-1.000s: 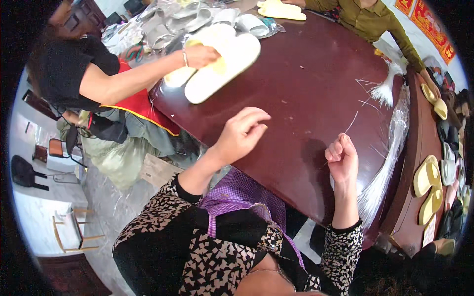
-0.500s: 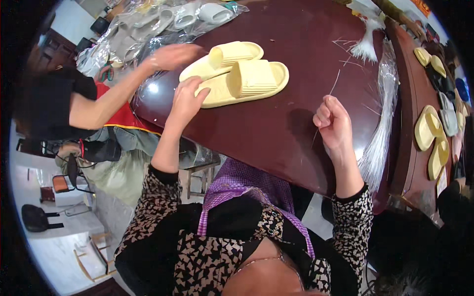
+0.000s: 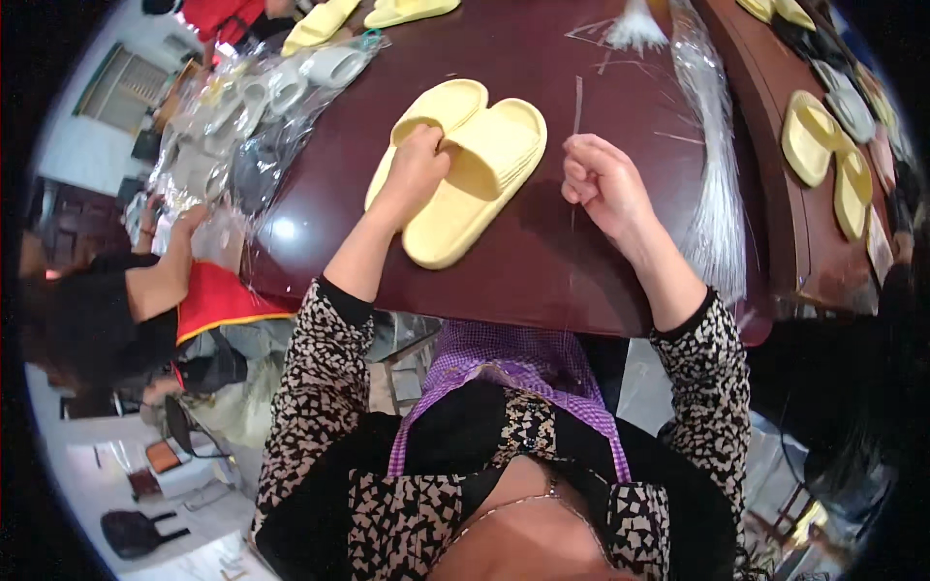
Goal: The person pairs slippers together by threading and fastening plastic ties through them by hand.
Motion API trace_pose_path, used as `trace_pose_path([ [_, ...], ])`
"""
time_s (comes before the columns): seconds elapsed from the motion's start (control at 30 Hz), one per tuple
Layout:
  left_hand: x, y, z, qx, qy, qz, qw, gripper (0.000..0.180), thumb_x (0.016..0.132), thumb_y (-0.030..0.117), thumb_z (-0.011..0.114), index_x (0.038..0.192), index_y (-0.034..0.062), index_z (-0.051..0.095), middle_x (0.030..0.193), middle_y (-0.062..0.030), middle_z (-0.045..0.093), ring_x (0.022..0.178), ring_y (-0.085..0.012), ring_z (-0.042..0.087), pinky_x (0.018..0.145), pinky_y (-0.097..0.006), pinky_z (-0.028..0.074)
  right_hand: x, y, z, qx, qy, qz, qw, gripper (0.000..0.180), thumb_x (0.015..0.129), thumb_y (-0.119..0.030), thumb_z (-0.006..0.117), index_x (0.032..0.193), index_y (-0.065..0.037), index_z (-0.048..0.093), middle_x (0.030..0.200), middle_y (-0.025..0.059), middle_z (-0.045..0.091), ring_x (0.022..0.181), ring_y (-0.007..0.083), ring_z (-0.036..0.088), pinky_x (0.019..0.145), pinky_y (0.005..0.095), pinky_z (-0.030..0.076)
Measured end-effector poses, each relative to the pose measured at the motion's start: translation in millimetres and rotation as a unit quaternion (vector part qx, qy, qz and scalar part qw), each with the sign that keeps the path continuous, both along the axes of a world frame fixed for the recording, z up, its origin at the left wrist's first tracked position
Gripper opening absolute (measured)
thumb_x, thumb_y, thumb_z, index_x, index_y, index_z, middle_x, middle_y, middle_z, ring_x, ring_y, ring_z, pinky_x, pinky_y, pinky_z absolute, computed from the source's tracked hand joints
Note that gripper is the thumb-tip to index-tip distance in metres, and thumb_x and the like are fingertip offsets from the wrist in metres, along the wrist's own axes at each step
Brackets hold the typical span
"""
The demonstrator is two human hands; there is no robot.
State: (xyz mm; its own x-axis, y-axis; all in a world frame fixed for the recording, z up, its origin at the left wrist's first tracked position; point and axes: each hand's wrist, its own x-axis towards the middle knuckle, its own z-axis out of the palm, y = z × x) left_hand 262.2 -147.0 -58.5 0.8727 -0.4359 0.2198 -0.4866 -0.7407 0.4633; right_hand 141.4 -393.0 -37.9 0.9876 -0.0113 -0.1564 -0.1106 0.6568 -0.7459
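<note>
A pair of pale yellow slide slippers lies side by side on the dark red table (image 3: pixel 320 232), toes pointing away from me. My left hand (image 3: pixel 417 176) is closed on them where the two straps meet. Its fingertips are partly hidden inside the strap of the left slipper (image 3: pixel 448 105). The right slipper (image 3: pixel 448 225) lies nearer to me, its ribbed strap facing up. To the right of the pair, my right hand (image 3: pixel 605 184) pinches a thin clear plastic strip (image 3: pixel 578 102) that stands up above the fingers and also trails below them.
A bundle of clear plastic strips (image 3: pixel 719 223) lies along the table's right side, with a few loose ones beside it. Bagged grey slippers (image 3: pixel 257 102) cover the back left, near a person (image 3: pixel 87 300) in black. More yellow slippers (image 3: pixel 812 140) sit on a right-hand surface.
My left hand has moved from the heel to the straps, and the slippers now point more away from me. The other person's arm has withdrawn leftward to the bagged slippers.
</note>
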Motion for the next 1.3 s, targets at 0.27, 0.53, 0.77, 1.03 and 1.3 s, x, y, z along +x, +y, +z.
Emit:
trace_pose_path([
  [0.27,-58.1,-59.5,26.5,-0.024,0.11,-0.023,0.993,0.023,0.081,0.015,0.06,0.087,-0.0071,0.06,0.075,-0.0137,0.062,0.061,-0.0192,0.057,0.058,-0.033,0.045,4.9,-14.0,3.8,0.006,-0.031,-0.007,0.999,0.009,0.091,-0.012,0.051,0.092,-0.003,0.054,0.063,0.0002,0.047,0.047,0.0081,0.036,0.047,0.0246,0.034],
  [0.53,-118.8,-52.4,50.2,-0.378,0.263,-0.042,0.887,0.022,0.087,0.013,0.06,0.097,-0.0058,0.061,0.08,-0.0124,0.065,0.055,-0.009,0.055,0.048,-0.02,0.044,-3.6,-29.6,23.4,-0.007,-0.151,-0.064,0.986,0.011,0.089,-0.012,0.056,0.091,-0.001,0.058,0.067,0.0038,0.058,0.05,0.0083,0.05,0.047,0.0237,0.045],
  [0.77,-137.2,-42.0,58.8,-0.457,0.546,-0.17,0.681,0.018,0.091,0.008,0.054,0.103,-0.0035,0.061,0.081,-0.0102,0.064,0.054,-0.0057,0.05,0.051,-0.017,0.041,-25.6,0.8,51.6,-0.06,-0.171,-0.1,0.978,0.01,0.091,-0.012,0.054,0.092,-0.002,0.058,0.068,0.0046,0.058,0.053,0.009,0.051,0.049,0.0232,0.044],
  [1.03,-167.2,-16.5,108.8,-0.233,0.081,-0.171,0.954,0.01,0.084,0.001,0.059,0.093,-0.0032,0.063,0.079,-0.0114,0.062,0.062,-0.0146,0.056,0.056,-0.025,0.045,-63.9,-19.5,78.4,-0.194,-0.21,-0.168,0.943,0.009,0.091,-0.011,0.054,0.091,-0.002,0.058,0.068,0.0051,0.058,0.054,0.0094,0.052,0.048,0.0224,0.044],
  [1.3,-180.0,2.1,109.6,-0.142,-0.102,-0.278,0.944,0.012,0.076,0.001,0.064,0.087,0.0003,0.062,0.078,-0.0122,0.06,0.07,-0.0276,0.059,0.062,-0.034,0.048,-88.8,5.6,47.1,-0.384,-0.113,-0.116,0.909,0.009,0.09,-0.01,0.054,0.085,-0.002,0.058,0.069,0.0043,0.058,0.053,0.0091,0.051,0.049,0.02,0.04],
])
